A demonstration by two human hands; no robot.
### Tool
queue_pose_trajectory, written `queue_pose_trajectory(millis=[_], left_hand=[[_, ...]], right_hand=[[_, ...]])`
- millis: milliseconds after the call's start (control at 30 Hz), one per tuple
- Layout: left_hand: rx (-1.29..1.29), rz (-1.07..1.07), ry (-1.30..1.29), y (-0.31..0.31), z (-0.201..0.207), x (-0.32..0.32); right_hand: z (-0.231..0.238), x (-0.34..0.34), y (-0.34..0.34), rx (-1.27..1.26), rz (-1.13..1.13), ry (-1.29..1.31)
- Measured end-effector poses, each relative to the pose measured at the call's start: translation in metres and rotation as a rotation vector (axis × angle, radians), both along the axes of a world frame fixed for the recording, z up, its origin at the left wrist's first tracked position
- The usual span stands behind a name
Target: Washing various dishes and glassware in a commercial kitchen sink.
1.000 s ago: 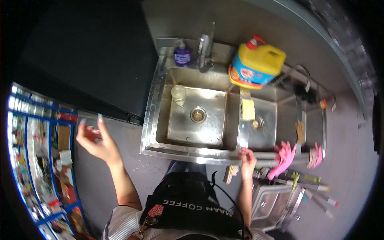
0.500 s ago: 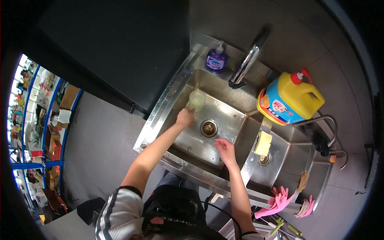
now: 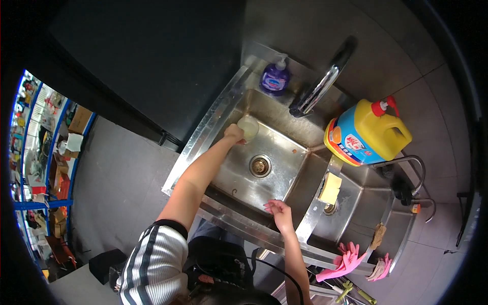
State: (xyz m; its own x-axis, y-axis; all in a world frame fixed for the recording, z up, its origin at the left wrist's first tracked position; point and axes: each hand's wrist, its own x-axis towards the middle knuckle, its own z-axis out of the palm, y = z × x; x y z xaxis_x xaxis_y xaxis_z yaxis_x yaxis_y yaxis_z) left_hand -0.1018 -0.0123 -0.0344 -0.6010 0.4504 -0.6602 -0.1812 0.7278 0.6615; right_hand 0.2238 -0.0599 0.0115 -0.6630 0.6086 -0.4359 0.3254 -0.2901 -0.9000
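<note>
In the left basin of the steel sink (image 3: 277, 175), a round translucent pale cup (image 3: 248, 128) stands near the far left corner. My left hand (image 3: 234, 133) is closed round its near left side, the thumb toward the front; some fingers are hidden behind the cup. My right hand (image 3: 279, 212) hovers over the near edge of the same basin, fingers loosely bent and apart, with nothing in them. Between the hands lies the round drain (image 3: 260, 165), and a small dark curved bit (image 3: 234, 191) rests on the basin floor.
Behind the basin stand a purple pump bottle (image 3: 274, 80), a chrome faucet (image 3: 320, 91) and a large yellow detergent jug (image 3: 376, 133). A yellow sponge (image 3: 331, 188) sits on the divider. Pink gloves (image 3: 346, 262) hang over the front edge at right.
My left hand has moved up to the cup and taken hold of its side. The right hand has drawn back toward the basin's near edge. The view has shifted slightly.
</note>
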Motion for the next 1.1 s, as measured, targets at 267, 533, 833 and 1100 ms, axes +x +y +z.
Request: queue_pose_trajectory(millis=[267, 533, 833, 1100], left_hand=[[0.026, -0.123, 0.124, 0.001, 0.008, 0.003], [0.032, -0.240, 0.161, -0.015, 0.040, 0.011], [0.100, -0.358, -0.006, -0.068, 0.082, 0.011], [0.122, -0.566, -0.126, -0.091, 0.130, 0.006]], right_hand=[[-0.006, 0.000, 0.000, -0.063, -0.074, 0.039], [-0.058, -0.104, 0.052, 0.312, 0.026, -0.123], [-0.038, -0.171, 0.048, 0.469, 0.081, 0.251], [-0.015, -0.160, 0.030, 0.352, 0.127, 0.323]])
